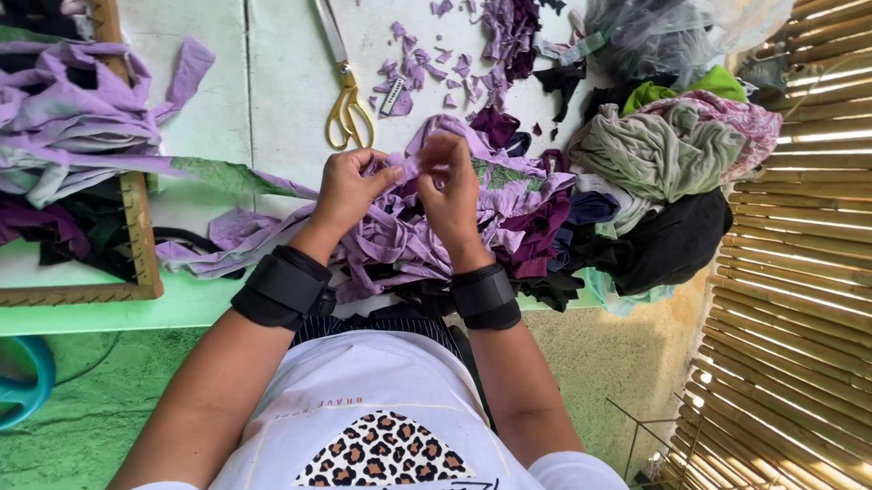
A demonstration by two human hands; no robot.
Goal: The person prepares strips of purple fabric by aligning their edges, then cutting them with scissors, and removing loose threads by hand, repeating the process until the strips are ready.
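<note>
My left hand [348, 187] and my right hand [450, 182] meet over a heap of lilac and purple fabric strips [407, 239] on the pale table [267, 81]. Both pinch the same lilac strip [403, 171] between fingertips, close together. Each wrist wears a black band. Gold-handled scissors [343, 84] lie just beyond my left hand. Small purple offcuts [434, 64] are scattered past them.
A wooden frame [141, 232] at the left holds woven lilac and dark strips. Green, patterned and black cloth [659, 186] is piled at the right, with a clear plastic bag [661, 25] behind. A bamboo screen [827, 262] stands at the right; a teal ring [4, 383] lies on the floor.
</note>
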